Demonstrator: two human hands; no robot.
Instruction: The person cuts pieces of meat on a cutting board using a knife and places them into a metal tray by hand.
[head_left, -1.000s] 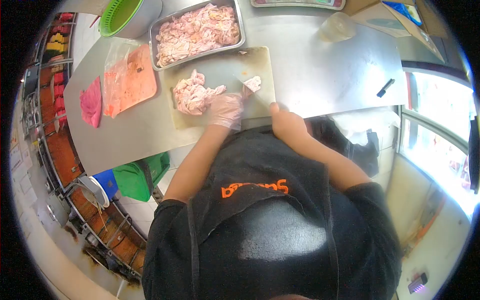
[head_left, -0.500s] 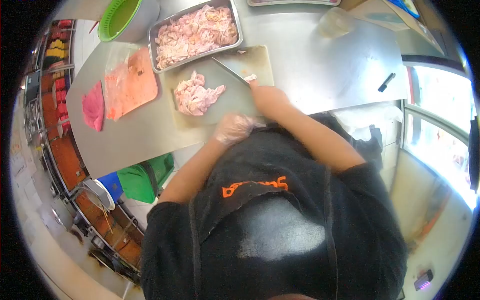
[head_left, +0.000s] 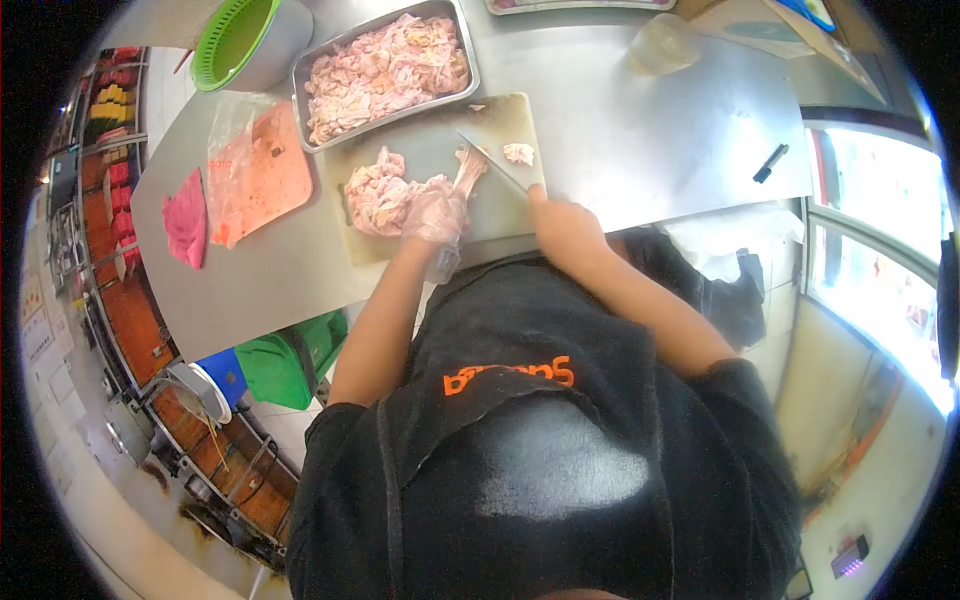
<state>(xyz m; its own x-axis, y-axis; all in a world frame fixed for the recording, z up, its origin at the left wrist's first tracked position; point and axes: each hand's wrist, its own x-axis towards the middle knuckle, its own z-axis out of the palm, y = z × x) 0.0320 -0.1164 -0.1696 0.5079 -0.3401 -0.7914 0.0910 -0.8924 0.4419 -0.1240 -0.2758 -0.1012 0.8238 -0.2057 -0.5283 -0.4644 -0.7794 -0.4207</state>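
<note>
On the pale cutting board (head_left: 510, 220) lies a pile of pink raw meat (head_left: 378, 195). My left hand (head_left: 436, 212), in a clear plastic glove, is closed on a strip of meat (head_left: 467, 172) that reaches right from the pile. My right hand (head_left: 568, 228) grips the handle of a knife (head_left: 503, 170), whose blade points up and left beside the end of that strip. A small cut piece (head_left: 519, 153) sits on the board's right part, right of the blade.
Behind the board stands a metal tray (head_left: 470, 88) full of meat. To the left are a red board (head_left: 283, 180) with a plastic bag, a pink cloth (head_left: 185, 218) and a green basket (head_left: 205, 60). A black marker (head_left: 770, 163) and a clear container (head_left: 665, 48) lie right.
My left hand has moved up and left from the board's front edge and taken hold of meat. My right hand has shifted right and slightly down with the knife. The small piece now lies apart from the blade.
</note>
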